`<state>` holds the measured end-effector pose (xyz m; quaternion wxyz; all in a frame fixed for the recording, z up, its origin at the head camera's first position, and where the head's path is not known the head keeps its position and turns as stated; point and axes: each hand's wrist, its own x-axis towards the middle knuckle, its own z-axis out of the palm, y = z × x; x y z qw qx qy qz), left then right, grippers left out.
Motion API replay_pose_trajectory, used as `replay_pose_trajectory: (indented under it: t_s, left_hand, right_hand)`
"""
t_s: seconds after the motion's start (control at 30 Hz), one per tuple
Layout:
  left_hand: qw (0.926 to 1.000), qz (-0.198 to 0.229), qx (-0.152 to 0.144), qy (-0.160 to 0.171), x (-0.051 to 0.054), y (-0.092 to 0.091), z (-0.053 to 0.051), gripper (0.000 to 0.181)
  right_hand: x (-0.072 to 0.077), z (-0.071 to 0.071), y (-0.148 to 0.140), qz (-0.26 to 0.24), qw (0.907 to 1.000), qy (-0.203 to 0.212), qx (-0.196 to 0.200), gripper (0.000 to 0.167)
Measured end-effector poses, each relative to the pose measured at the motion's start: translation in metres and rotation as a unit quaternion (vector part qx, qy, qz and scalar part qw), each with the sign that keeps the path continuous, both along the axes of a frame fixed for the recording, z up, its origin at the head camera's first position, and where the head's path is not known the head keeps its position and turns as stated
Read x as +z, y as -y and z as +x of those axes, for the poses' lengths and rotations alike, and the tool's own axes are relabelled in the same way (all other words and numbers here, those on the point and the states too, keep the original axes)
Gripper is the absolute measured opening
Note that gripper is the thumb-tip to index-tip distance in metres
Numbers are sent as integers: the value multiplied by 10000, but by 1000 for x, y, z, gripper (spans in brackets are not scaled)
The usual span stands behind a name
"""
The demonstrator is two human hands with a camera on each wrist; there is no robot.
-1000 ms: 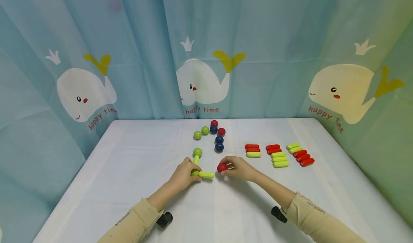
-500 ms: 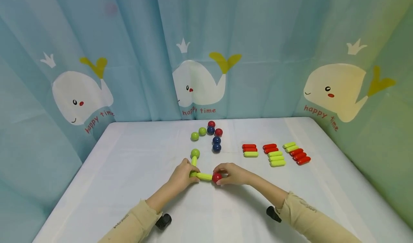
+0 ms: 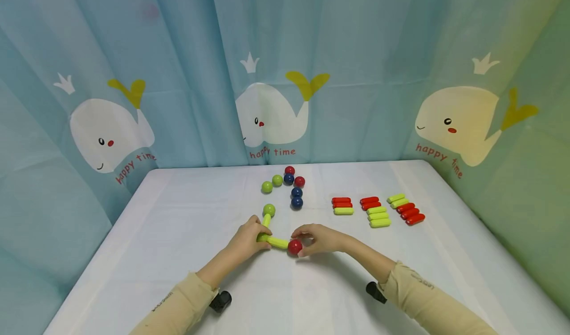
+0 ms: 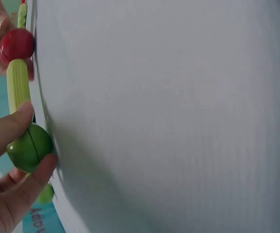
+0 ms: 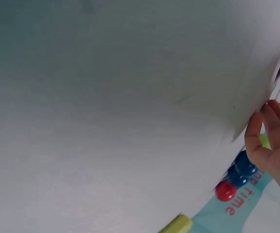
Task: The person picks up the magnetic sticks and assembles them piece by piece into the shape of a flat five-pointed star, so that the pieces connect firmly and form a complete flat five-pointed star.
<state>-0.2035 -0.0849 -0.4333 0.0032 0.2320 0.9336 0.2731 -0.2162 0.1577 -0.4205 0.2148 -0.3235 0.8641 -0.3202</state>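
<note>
My left hand (image 3: pixel 250 235) pinches a green ball (image 4: pixel 30 149) between thumb and fingers at the corner of a joined shape. From this ball one yellow-green stick (image 3: pixel 266 220) runs back to another green ball (image 3: pixel 269 210). A second yellow-green stick (image 3: pixel 278 242) points right, and a red ball (image 3: pixel 295 247) sits on its end. Close beside the red ball is my right hand (image 3: pixel 324 239), its fingers spread and loosely bent. In the right wrist view its fingertips (image 5: pixel 272 104) appear just apart from the ball.
Loose green balls (image 3: pixel 272 183), blue balls (image 3: pixel 297 198) and red balls (image 3: pixel 300 181) lie at the back middle. Several red sticks (image 3: pixel 410 214) and yellow-green sticks (image 3: pixel 378 216) lie in groups on the right of the white table (image 3: pixel 178 201). A whale-print curtain (image 3: pixel 365 77) hangs behind.
My right hand has brought the red ball left onto the free end of the stick, then loosened its fingers from it. My left hand keeps its hold on the green corner ball.
</note>
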Motion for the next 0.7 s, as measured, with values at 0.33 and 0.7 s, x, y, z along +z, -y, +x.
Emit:
replay_pose_trajectory:
  t_s: [0.33,0.7]
  left_hand:
    - [9994,-160,-294,83,4,23,-4,30]
    - [9990,-172,-389,-101,10,32,4,28]
  right_hand:
    - [5,-5,-20,-415,9990,131,-98,35]
    - [13,-16,-67,-218,9830,-1583,-901,17]
